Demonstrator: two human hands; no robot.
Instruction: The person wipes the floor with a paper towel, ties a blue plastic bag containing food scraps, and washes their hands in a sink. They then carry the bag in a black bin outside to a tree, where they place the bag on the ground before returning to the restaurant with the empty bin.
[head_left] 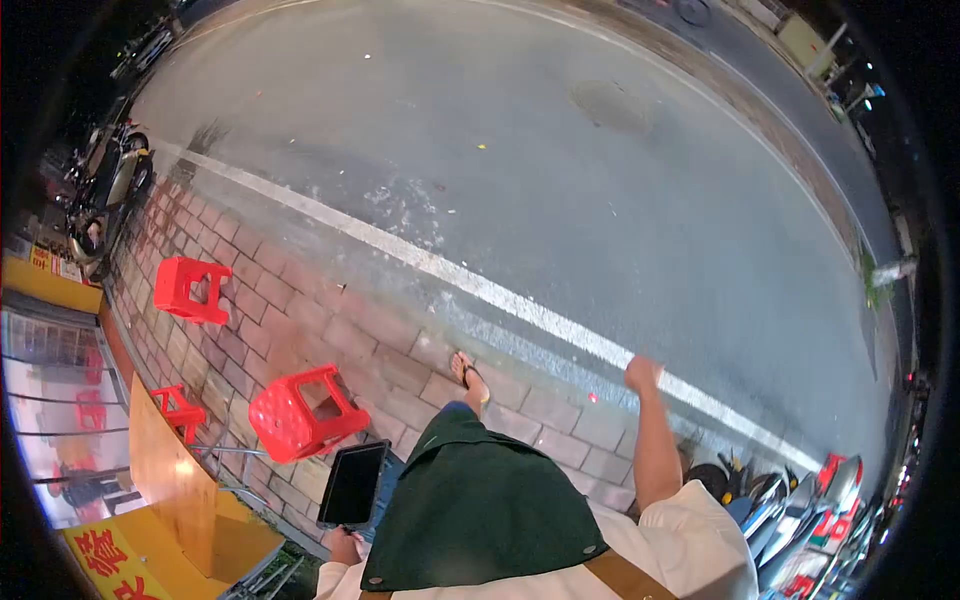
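Note:
My left hand (pixel 343 545) holds a black tablet-like device (pixel 354 484) by its lower edge, with its dark screen facing up. It is beside the dark green apron (pixel 480 510) on my front. My right hand (pixel 643 373) hangs in front of my right side, above the white line (pixel 510 301) on the ground, with its fingers looking curled together. Whether anything is inside it is too small to make out. One sandalled foot (pixel 467 372) shows on the paving below.
Red plastic stools (pixel 283 420) stand on the brick paving (pixel 375 350) at the left, near a wooden table (pixel 170 460) and a yellow sign (pixel 110 560). Parked motorbikes (pixel 105 190) are at the far left, and scooters (pixel 800 510) at the lower right. Grey road (pixel 540 180) stretches ahead.

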